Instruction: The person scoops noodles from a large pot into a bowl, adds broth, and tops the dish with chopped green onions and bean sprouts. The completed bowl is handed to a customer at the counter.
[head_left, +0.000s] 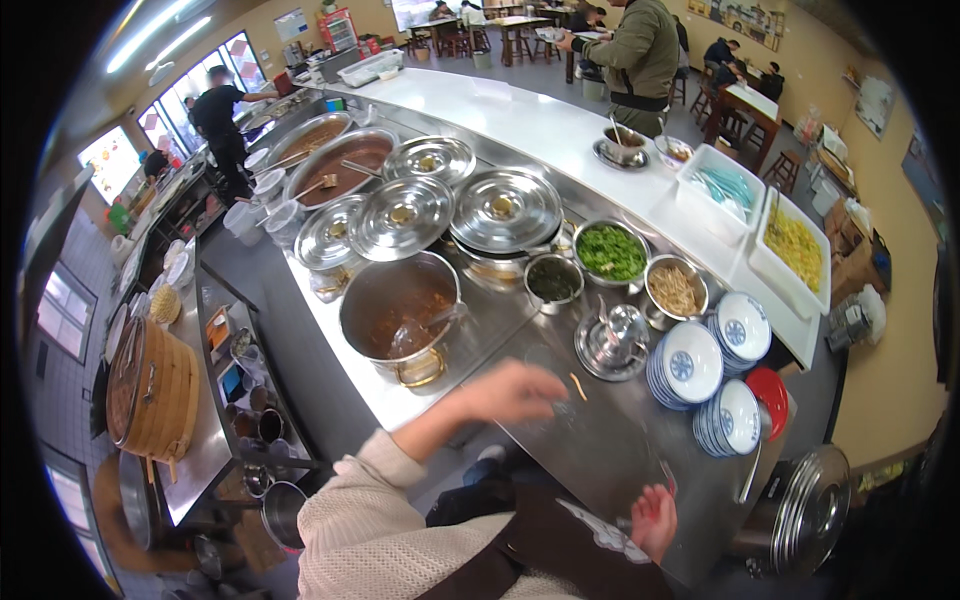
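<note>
My left hand (514, 391), blurred, is held above the steel counter (547, 457) in front of a deep steel pot (401, 307) of brown stew with a ladle in it. Nothing shows in its fingers. Just right of it a pale strip of food (578, 386) lies on the counter. My right hand (654, 517) is low at the right near my dark apron, fingers curled; a thin reddish item (667, 478) is beside its fingertips, and whether it is held is unclear. Stacks of blue-and-white bowls (686, 363) stand beyond, beside a red bowl (766, 401).
Round steel lids (506, 208), oval vats of brown sauce (345, 161), and pots of chopped greens (611, 253), dark greens (553, 279) and pale strips (676, 291) line the counter. A bamboo steamer (161, 390) stands left. One person stands across the white counter (525, 105); another works back left.
</note>
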